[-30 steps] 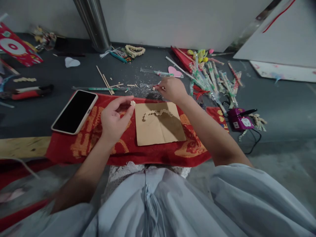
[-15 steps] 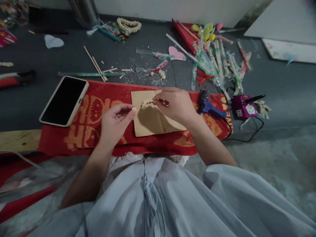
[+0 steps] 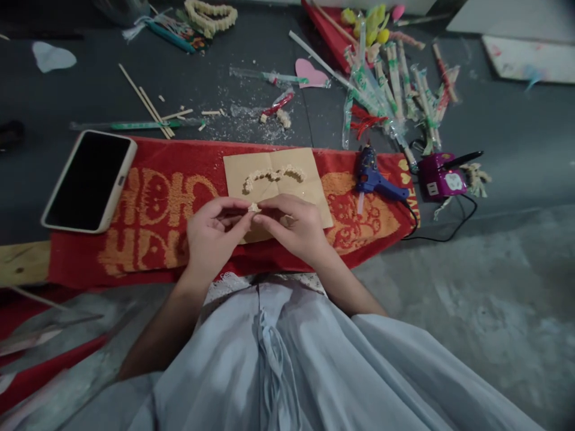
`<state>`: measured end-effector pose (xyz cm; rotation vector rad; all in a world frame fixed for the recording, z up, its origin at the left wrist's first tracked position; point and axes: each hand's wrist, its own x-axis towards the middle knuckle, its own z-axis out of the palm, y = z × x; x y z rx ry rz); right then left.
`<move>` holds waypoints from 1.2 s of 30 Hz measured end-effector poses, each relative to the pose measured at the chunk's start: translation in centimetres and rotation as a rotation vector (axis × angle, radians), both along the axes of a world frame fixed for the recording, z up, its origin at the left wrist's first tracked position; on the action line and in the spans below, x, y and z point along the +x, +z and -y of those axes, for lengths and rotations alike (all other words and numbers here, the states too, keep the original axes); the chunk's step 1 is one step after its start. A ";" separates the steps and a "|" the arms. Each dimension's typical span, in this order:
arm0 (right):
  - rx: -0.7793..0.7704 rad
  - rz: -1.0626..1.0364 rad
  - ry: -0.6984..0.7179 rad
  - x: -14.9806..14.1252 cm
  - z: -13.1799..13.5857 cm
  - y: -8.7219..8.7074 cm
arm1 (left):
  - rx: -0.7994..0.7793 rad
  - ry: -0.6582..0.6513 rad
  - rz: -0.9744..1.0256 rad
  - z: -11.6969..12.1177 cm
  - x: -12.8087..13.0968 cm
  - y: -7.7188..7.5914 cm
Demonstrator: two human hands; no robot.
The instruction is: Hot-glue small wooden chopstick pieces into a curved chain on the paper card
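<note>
My left hand (image 3: 220,227) pinches a small cream-coloured piece (image 3: 254,208) between thumb and fingertips. From the other side, my right hand (image 3: 290,224) closes on the same piece, its thumb and forefinger meeting my left fingertips. Both hands are just above the lower part of a creased brown paper sheet (image 3: 321,206). On its upper half lies a curved, bumpy row of cream pieces (image 3: 274,175), shaped like two joined arcs. The sheet rests on a red and orange towel (image 3: 157,251).
A phone (image 3: 90,179) lies left on the towel. To the right are a blue glue gun (image 3: 375,179) and a purple device (image 3: 442,175) with a cord. Thin sticks (image 3: 146,102), a bumpy cream heart outline (image 3: 210,18), a pink paper heart (image 3: 311,73) and wrapped sticks (image 3: 395,90) lie behind.
My right hand has left the curved row and come down left to my left hand, joining it at the small piece. The view has shifted, so the table things appear further left and higher.
</note>
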<state>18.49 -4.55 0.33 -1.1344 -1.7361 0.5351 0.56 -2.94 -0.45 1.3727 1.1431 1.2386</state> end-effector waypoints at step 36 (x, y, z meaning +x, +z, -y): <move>-0.170 0.522 -0.611 4.9 -0.8 -0.7 | -0.068 -0.973 -0.990 -19.7 13.0 6.0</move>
